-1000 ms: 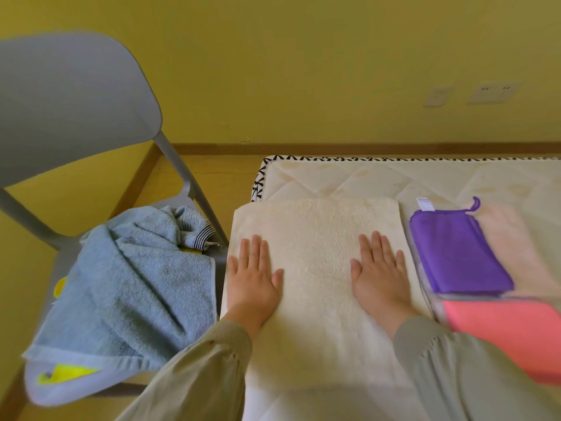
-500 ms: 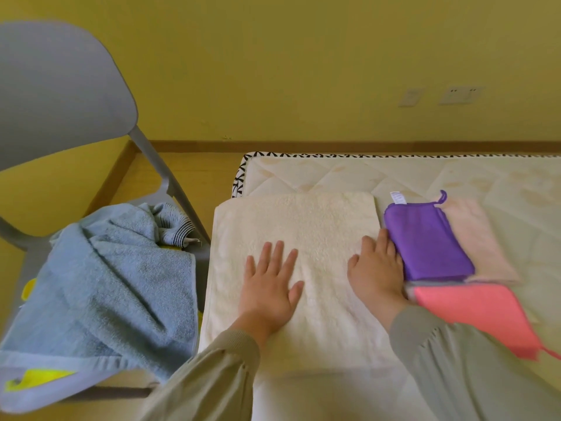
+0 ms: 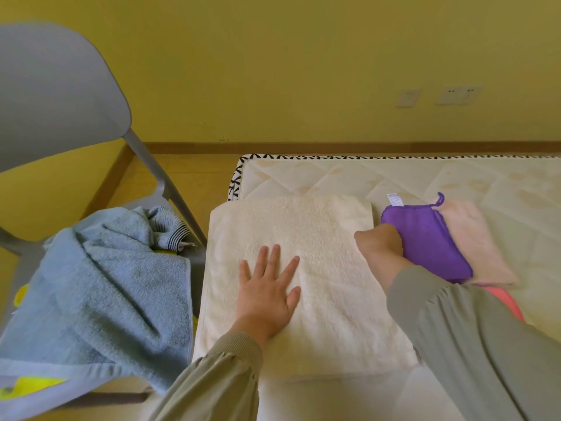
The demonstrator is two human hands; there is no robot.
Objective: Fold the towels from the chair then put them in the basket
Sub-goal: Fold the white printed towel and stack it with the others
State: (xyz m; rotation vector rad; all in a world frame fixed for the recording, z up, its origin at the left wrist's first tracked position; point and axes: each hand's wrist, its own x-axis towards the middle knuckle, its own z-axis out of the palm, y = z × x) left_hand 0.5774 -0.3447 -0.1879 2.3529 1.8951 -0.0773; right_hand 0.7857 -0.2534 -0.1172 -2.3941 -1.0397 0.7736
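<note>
Mattress (image 3: pixel 349 174) bears cream towel (image 3: pixel 303 238); left hand (image 3: pixel 267 294) flat, splayed; right hand (image 3: pixel 378 246) curled at its edge.

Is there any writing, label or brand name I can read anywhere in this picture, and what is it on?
No text can be read.
White tag at the far edge of the purple cloth: print too small and blurred to read.
Wall plates: only socket holes, no lettering visible.

I see a cream towel (image 3: pixel 303 268) on an off-white quilted mattress (image 3: pixel 394 177) with black-and-white patterned edging. A grey chair (image 3: pixel 54 95) carries a blue-grey towel (image 3: pixel 100 287) with a black-striped end, above something yellow. Purple (image 3: pixel 425 238), pale pink (image 3: pixel 476 244) and coral (image 3: pixel 507 302) cloths; yellow wall (image 3: pixel 273 56).
</note>
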